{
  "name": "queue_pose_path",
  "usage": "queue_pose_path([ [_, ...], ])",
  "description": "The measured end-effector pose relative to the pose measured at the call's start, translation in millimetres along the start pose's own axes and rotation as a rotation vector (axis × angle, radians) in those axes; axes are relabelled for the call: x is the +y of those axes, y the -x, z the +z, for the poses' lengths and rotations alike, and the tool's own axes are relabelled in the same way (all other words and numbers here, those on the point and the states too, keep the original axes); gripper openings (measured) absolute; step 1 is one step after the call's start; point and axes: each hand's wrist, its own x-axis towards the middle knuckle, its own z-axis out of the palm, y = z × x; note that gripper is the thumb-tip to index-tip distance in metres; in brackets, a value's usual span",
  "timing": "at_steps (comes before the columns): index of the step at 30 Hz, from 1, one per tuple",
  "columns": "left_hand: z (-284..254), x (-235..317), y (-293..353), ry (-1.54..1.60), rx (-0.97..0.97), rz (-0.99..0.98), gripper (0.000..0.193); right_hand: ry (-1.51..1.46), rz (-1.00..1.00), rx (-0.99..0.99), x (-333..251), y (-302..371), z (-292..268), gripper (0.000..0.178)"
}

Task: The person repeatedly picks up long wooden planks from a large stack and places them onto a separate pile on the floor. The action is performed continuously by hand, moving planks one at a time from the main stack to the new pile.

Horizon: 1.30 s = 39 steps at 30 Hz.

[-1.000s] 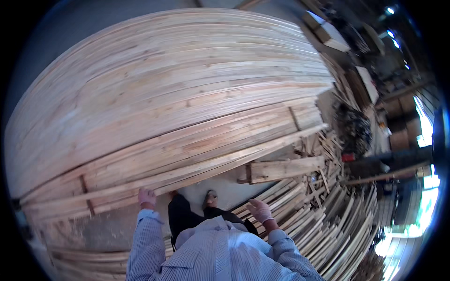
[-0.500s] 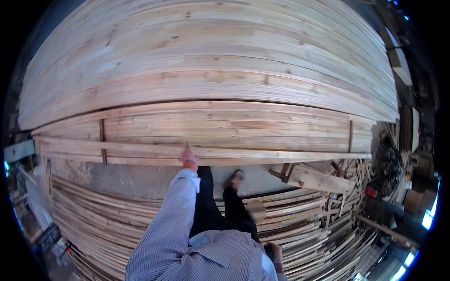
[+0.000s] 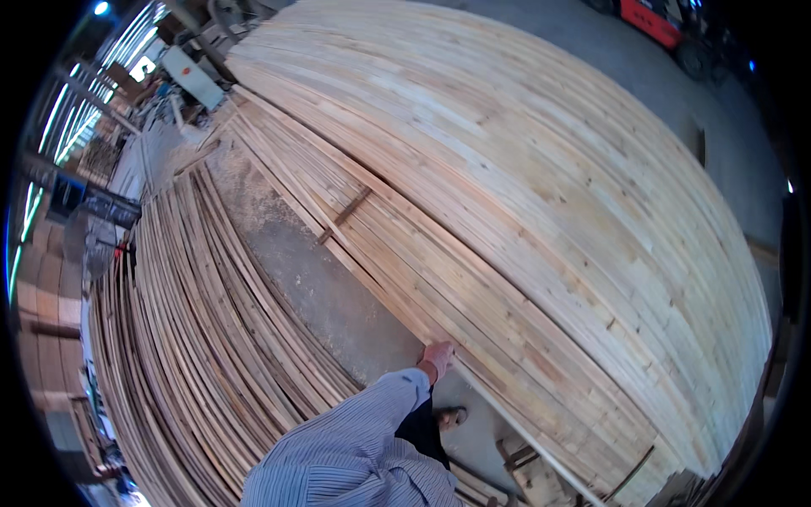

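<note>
- Boards [image 3: 473, 325] lie side by side as a long lower stack, between the floor [image 3: 321, 262] and a wider stack [image 3: 549, 186] along their far edge. Parallel layout probably keeps the edges aligned and each piece reachable from the floor side.
- Narrow strip [image 3: 515, 417] runs along the lower stack's near edge, toward its right-end corner. Sitting at the rim, it looks like the easiest piece to reach.
- Left hand [image 3: 438, 353] is at that near edge, around mid-length, by the strip. Fingers [image 3: 448, 346] look bent over the rim; too small to tell if they're grasping the wood or just resting on it. Mid-length would be a sensible contact spot: load roughly even both ways.
- Right hand is out of view, so can't tell what its fingers are doing.
- Dark cross-band [image 3: 346, 214] crosses the boards toward the left end, another near the right-end corner. Batten or gap, can't tell; if battens, likely spacers or ties.
- Thin lengths [image 3: 211, 304] lie bundled across the bare floor from the near edge, probably set back to leave standing room; a shoe [image 3: 454, 417] is in that gap.
- Wooden frame-like piece [image 3: 532, 477] is on the floor just off the near edge, toward the right end, partly cut off by the view.
</note>
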Motion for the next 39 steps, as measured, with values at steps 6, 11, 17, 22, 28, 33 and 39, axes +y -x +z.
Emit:
queue_pose_path([
  [6, -55, 1, 116, 0.492, -0.262, 0.084, 0.026, 0.867, -0.549, 0.306, -4, -53, -110, 0.066],
  [11, -95, -6, 136, 0.602, -0.386, 0.068, 0.026, 0.886, -0.473, 0.168, 48, -57, -148, 0.062],
  [17, -128, -35, 115, 0.523, -0.462, 0.177, 0.022, 0.877, -0.461, 0.071, 95, -59, -162, 0.058],
  [22, -141, -36, 139, 0.679, -0.471, 0.014, 0.013, 0.86, -0.449, 0.044, 123, -64, -164, 0.054],
  [28, -165, -8, 224, 0.576, -0.548, 0.281, 0.014, 0.863, -0.43, 0.012, 145, -62, -169, 0.05],
  [33, -221, 40, 244, 0.673, -0.426, 0.393, 0.036, 0.866, -0.449, -0.03, 154, -69, -170, 0.047],
  [39, -266, 106, 234, 0.758, -0.341, 0.439, 0.049, 0.872, -0.442, -0.048, 178, -73, -182, 0.043],
])
